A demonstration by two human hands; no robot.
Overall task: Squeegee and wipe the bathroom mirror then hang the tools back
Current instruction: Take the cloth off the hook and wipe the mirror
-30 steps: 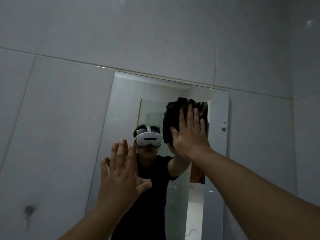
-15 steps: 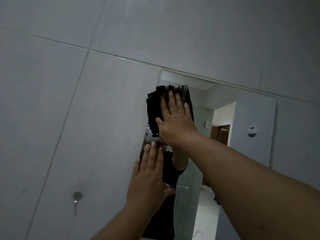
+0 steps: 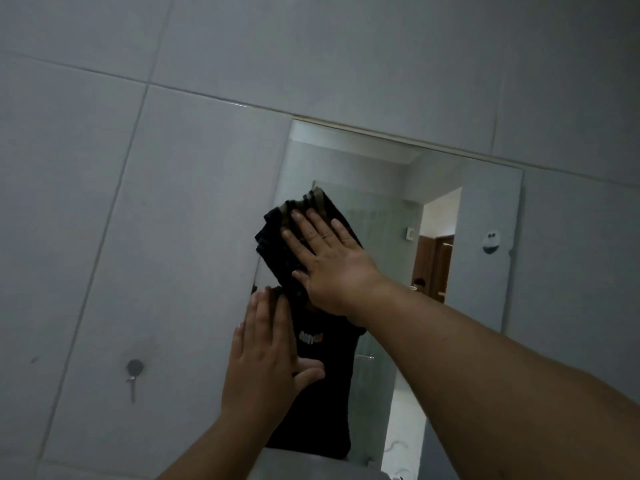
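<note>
Right hand [image 3: 330,261], fingers spread flat, presses a dark folded cloth [image 3: 294,244] against the mirror [image 3: 381,188] near its left edge; unwiped glass stretches rightward. Left hand [image 3: 266,355], open and empty, braces below.

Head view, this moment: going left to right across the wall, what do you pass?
Wall hook → left hand, flat at the mirror's left edge → dark cloth → right hand, pressing the cloth to the mirror → round white fitting reflected near the mirror's right edge.
</note>
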